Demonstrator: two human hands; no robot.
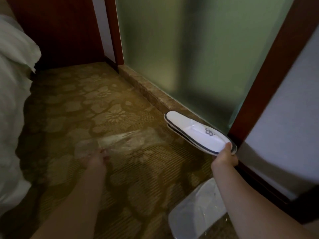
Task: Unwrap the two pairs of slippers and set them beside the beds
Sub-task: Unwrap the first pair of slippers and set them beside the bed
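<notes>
A stacked pair of white slippers (193, 131) with dark trim hangs in the air at the right, near the frosted glass. My right hand (225, 156) is shut on their toe end. A clear plastic wrapper (119, 140), blurred by motion, is stretched out above the carpet at centre. My left hand (96, 160) pinches its near end. The wrapper is off the slippers and apart from them. The white bed (12, 104) runs along the left edge.
Patterned gold carpet (96, 107) covers the floor between the bed and a marble sill (148, 94) under frosted glass (189, 54). A bin lined with clear plastic (195, 211) stands at the bottom right. A dark wooden door frame (269, 66) rises on the right.
</notes>
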